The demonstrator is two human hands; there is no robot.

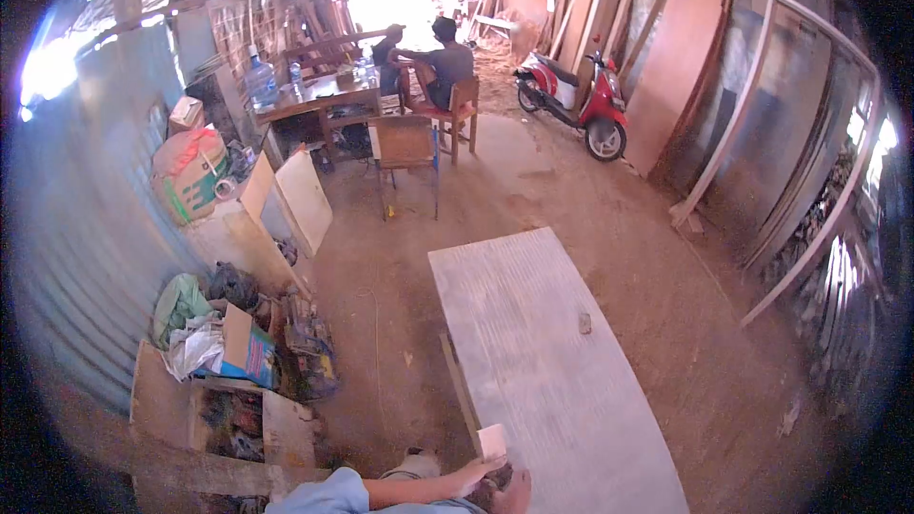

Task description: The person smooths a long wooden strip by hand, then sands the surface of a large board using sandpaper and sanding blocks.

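Observation:
A long, pale panel (533, 343) with wood-grain streaks lies flat in front of me, raised above the floor. At its near left edge, my left hand (471, 478) is closed on a small pale square piece (492, 443), which sticks up past the fingers; whether it is paper or a sheet of sandpaper I cannot tell. My right hand (515, 493) is curled right beside it, fingers bent around something dark between the hands that I cannot make out. Farther along the panel rests a small brownish block (585, 324), apart from both hands.
Left, a cabinet (233, 233) and a cardboard box (246, 347) stand by a corrugated wall. Ahead are a chair (407, 145), a desk (319, 103) and two seated people (447, 62). A red scooter (581, 100), leaning boards (671, 71) and a wooden frame (724, 157) line the right.

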